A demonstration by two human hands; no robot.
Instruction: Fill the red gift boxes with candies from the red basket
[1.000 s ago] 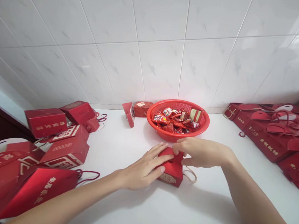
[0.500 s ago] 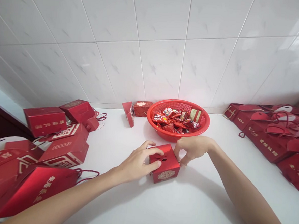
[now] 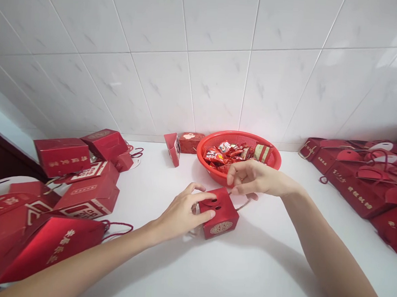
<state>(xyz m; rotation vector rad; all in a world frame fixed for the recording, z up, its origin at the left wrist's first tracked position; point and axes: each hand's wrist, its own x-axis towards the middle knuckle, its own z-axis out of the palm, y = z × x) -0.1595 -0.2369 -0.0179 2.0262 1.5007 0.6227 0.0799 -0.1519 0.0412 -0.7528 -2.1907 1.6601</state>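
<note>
Both forearms angled inward, fingers (image 3: 206, 215) of both hands curled.

The left hand (image 3: 184, 210) steadies the box (image 3: 220, 215), its fingers on the top near two dark holes. The right hand (image 3: 259, 179) is just beyond the box's right side, fingers bent, in front of the basket (image 3: 202, 166) of wrapped sweets (image 3: 230, 155). A cord (image 3: 244, 205) shows beside the box. Red boxes (image 3: 81, 195) crowd the left of the white table (image 3: 244, 277); more cartons (image 3: 354, 185) lie at right, near the tiled wall (image 3: 215, 87).
</note>
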